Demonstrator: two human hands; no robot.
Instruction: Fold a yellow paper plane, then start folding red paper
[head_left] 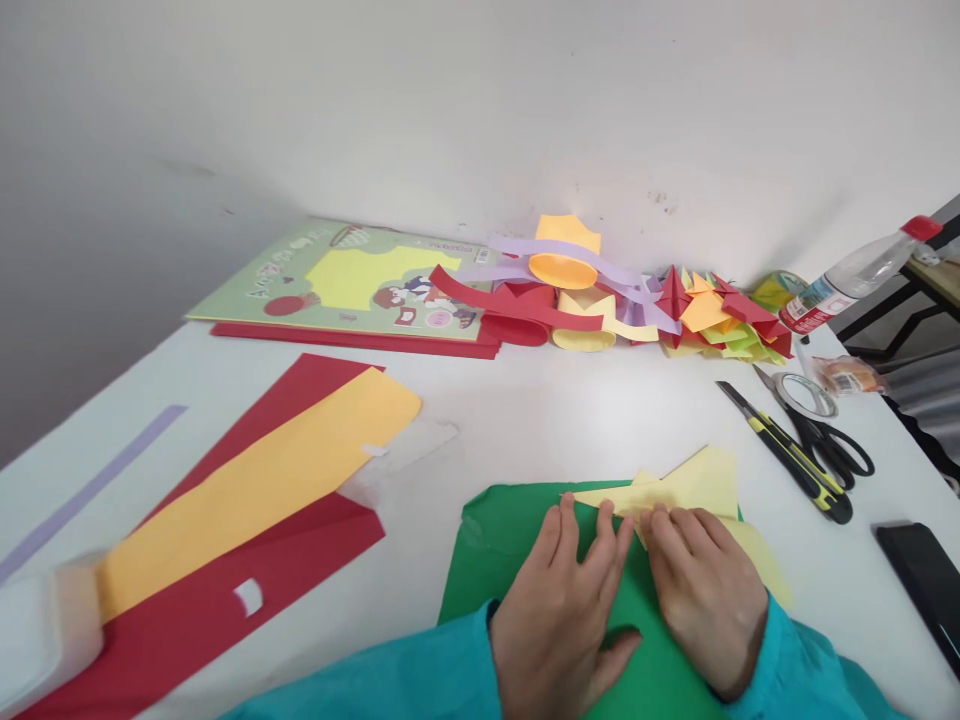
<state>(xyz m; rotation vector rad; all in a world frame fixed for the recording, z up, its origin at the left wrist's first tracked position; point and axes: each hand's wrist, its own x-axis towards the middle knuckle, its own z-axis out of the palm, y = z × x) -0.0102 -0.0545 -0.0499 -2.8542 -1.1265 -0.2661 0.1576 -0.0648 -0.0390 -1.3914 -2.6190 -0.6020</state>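
Rested the fingertips of the left hand (562,610), parted and moderately wide, along the narrow left end of a folded piece of pale yellow paper (709,485), with the thumb out to the side over a green sheet (495,560). Bent the fingers of the right hand (701,580) close together and set them on the same paper, just beside the left fingertips. Could not tell a pinch from a press under that right hand. Had the pale yellow paper at the far edge of the green sheet, on the near part of the white table (570,420).

Saw to the left an orange strip (270,480) lying over red paper (322,530), and farther left a purple strip (90,485). Saw along the wall a pad with a printed cover (277,275), several paper rings (562,268) with long strips, and a heap of folded paper (720,310) near a red-capped bottle (851,270). Found at the right a yellow-and-black knife (795,460) beside scissors (808,430), a roll of tape (826,402) and, nearer, a black phone (922,575).
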